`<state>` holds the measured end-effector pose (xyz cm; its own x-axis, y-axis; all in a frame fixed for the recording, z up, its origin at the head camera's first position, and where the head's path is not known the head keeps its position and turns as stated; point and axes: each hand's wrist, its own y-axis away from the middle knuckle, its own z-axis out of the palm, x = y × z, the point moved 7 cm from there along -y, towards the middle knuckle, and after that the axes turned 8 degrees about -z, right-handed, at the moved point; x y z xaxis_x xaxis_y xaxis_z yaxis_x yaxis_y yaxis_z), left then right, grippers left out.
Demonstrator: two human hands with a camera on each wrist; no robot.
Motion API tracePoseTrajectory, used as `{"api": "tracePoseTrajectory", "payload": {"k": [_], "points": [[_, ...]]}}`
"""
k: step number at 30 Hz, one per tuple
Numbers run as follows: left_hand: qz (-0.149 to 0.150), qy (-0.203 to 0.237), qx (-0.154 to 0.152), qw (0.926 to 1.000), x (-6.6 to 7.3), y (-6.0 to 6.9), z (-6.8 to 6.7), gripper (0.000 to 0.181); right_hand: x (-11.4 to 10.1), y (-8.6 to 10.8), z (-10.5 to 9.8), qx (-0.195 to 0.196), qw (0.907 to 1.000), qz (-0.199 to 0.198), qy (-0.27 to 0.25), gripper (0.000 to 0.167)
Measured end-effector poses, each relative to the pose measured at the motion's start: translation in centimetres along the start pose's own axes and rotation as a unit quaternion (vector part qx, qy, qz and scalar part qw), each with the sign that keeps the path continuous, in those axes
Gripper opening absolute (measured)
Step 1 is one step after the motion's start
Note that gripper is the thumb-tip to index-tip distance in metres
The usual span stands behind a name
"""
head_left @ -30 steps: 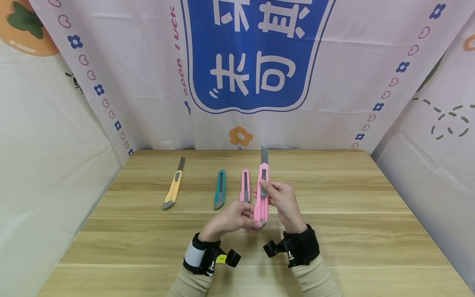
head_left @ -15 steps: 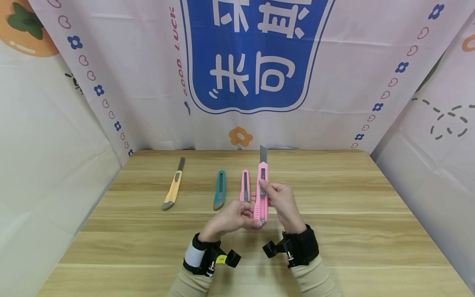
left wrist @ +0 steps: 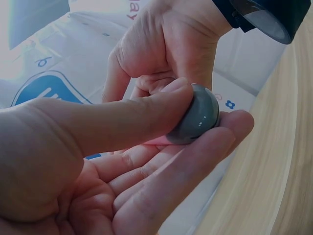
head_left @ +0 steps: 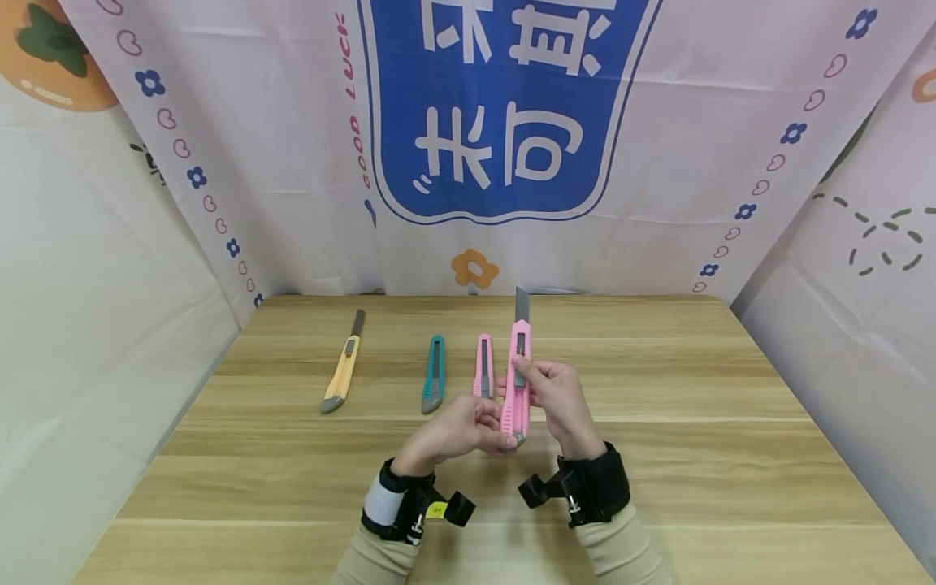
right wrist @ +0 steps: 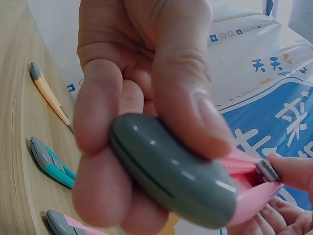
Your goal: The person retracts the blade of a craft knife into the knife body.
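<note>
A pale wood-grain table point(head_left: 695, 455) lies under the hands; beyond them hangs a creased white cloth point(head_left: 292, 122) printed with a blue shield. Between the hands a long pink plastic utility knife point(head_left: 516, 406) is held up, its flat grey blade out of the slotted handle: the left hand point(head_left: 457, 426) pinches the glossy, rounded grey end, the right hand point(head_left: 559, 398) grips the handle, thumb at the slider. Past the left hand lie a smaller pink knife point(head_left: 483, 366), a teal grey-ended knife point(head_left: 434, 374) and, farther left, a slim yellow knife point(head_left: 342, 374), blade extended.
</note>
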<state>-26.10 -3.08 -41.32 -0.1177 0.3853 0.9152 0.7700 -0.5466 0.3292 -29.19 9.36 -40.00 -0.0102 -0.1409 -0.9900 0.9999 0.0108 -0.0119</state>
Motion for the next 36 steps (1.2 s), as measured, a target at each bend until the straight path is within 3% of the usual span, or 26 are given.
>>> {"api": "tracePoseTrajectory", "payload": {"k": [11,22,26,36], "points": [[-0.001,0.006,-0.002,1.0000,0.03,-0.08,-0.13,0.019,-0.33,0.05,0.17,-0.020,0.9997,-0.016,-0.004,0.034],[0.009,-0.004,0.004,0.9999,0.08,-0.09,-0.37,0.021,0.29,-0.05,0.13,0.013,0.9998,0.015,0.010,0.035],[0.005,-0.011,0.015,0.9998,0.13,-0.04,-0.53,0.021,0.48,0.05,0.21,0.019,0.9996,0.017,0.009,0.038],[0.004,-0.014,0.004,0.9999,-0.01,0.10,-0.37,0.021,0.53,0.02,0.44,0.017,0.9996,0.009,0.019,0.031]]}}
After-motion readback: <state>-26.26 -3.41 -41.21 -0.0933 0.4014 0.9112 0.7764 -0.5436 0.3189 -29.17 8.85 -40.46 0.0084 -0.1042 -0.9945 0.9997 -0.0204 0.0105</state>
